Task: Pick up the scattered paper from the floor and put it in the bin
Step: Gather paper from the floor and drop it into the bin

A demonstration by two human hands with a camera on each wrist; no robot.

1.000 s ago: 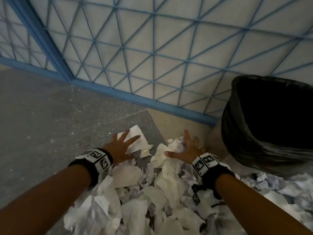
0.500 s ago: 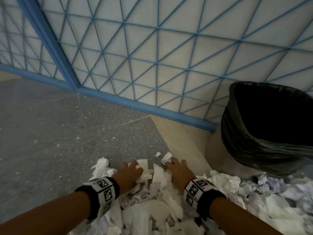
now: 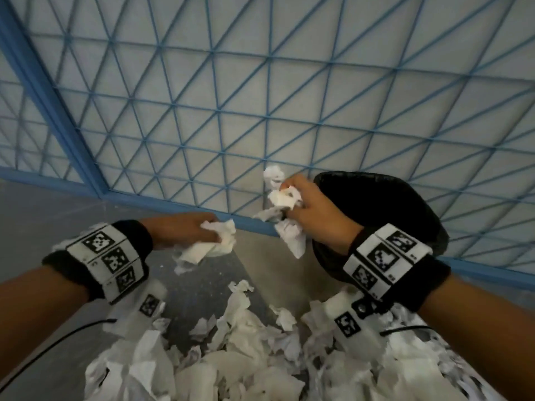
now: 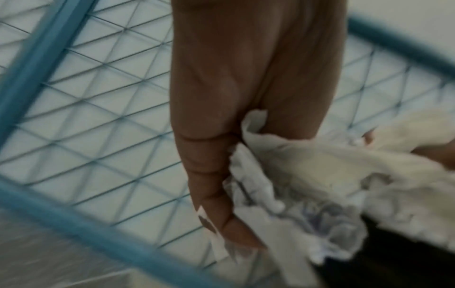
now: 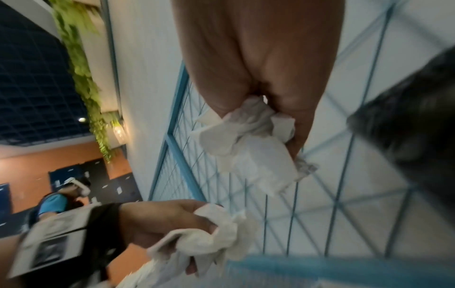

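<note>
Blue grid partition [image 3: 260,96] fills the view from 9 to 3 o'clock; it closes off everything beyond the bin, so all travel stays on my side of it.

Floor [image 3: 58,221], grey and speckled, runs from 9 o'clock down to 6. A bare wedge of it lies between the paper heap and the partition's bottom rail.

Bin [image 3: 390,204] at 2 o'clock, black liner folded over the rim, mouth open toward me. It stands close to the partition and next to the heap, presumably so each load travels little.

Scattered paper [image 3: 231,357]: a heap of white crumpled pieces from 5 to 7 o'clock, below my wrists. Most of the job is left, I judge.

My right hand [image 3: 315,211] is clenched around a wad of paper [image 3: 285,209], held at the bin's near-left rim, at 12 to 1 o'clock. Strips hang from the fist outside the rim; these could drop short.

My left hand [image 3: 182,230] at 10 o'clock grips a second wad [image 3: 211,244], apart from the right hand and lower, over open floor. It has clear room rightward to the bin mouth.

Judgement: carry phase, two loads raised, neither yet over the opening.
</note>
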